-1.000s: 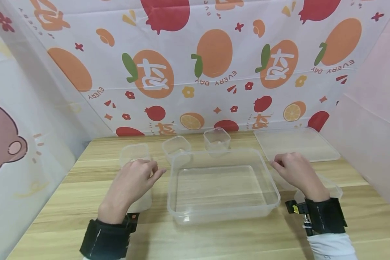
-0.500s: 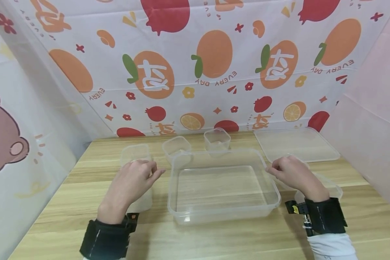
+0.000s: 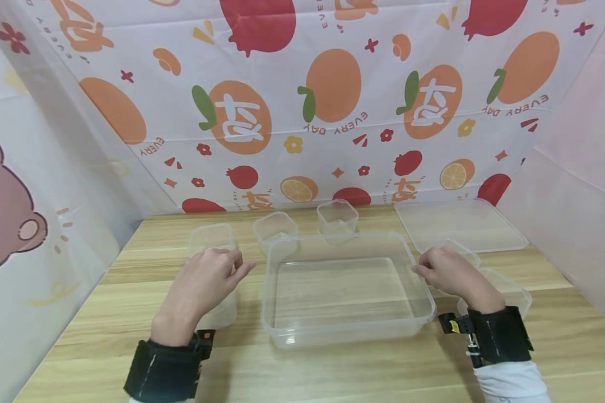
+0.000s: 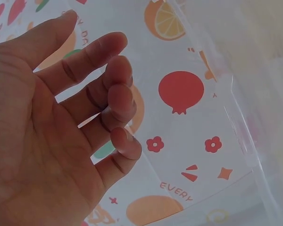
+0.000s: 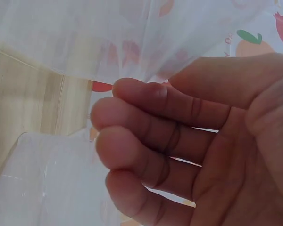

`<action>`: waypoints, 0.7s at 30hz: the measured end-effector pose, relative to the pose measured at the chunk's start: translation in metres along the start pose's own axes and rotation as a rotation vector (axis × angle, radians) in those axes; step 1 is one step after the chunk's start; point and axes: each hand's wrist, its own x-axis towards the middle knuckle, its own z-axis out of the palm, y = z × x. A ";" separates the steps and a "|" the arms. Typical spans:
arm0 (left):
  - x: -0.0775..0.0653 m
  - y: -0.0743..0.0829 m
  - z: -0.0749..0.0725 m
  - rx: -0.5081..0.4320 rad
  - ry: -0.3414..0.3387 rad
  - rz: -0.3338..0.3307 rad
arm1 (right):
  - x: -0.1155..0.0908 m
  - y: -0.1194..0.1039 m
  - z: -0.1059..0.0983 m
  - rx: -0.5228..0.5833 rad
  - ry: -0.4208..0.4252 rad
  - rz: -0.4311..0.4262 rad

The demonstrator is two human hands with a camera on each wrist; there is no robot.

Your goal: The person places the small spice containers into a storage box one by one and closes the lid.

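In the head view a large clear rectangular plastic container (image 3: 348,334) stands on the table between the two hands. My left hand (image 3: 205,288), palm inward in the left wrist view, has loosely bent fingers (image 4: 119,106) and holds nothing. It hovers over a clear container (image 3: 213,236) at the left, hiding part of it. My right hand (image 3: 448,277) is by the large container's right rim. In the right wrist view its fingers (image 5: 137,122) are loosely bent, with thumb and index tips close together. Whether they touch the rim cannot be made out.
Two small clear cups, the left cup (image 3: 275,229) and the right cup (image 3: 337,215), stand behind the large container. A flat clear lid (image 3: 461,224) lies at the back right. More clear pieces (image 3: 509,291) lie beneath and beside the right hand. Printed cloth (image 3: 333,157) hangs behind the table.
My right hand has moved slightly left and down toward the large container's right rim, uncovering part of a clear piece behind it. My left hand is nearly still.
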 end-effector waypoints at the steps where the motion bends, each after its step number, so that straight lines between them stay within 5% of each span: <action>1: 0.000 0.000 0.000 0.002 0.000 0.002 | 0.000 0.000 0.000 0.001 -0.002 0.002; 9: 0.000 -0.004 -0.002 -0.026 -0.031 0.010 | 0.001 -0.001 -0.001 0.008 -0.001 -0.002; 21: -0.017 -0.039 -0.027 -0.067 -0.164 -0.188 | 0.000 -0.001 0.000 0.001 -0.006 0.001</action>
